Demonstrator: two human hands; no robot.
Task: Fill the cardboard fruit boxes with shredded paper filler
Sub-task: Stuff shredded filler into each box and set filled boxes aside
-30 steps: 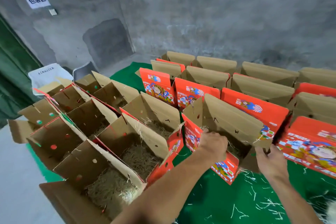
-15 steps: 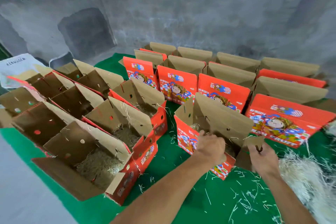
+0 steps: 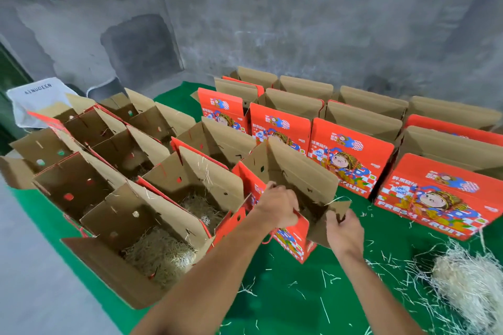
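While the open box is standing upright on the green mat, mouth facing up, the left hand is gripping its near rim and the right hand is pinching a side flap. Its inside is mostly hidden; loose shredded paper is lying to the right.

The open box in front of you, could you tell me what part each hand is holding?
The left hand grips the near top edge of the red box; the right hand pinches its brown side flap.

An open red fruit box stands upright; pale shredded paper lies heaped well right.
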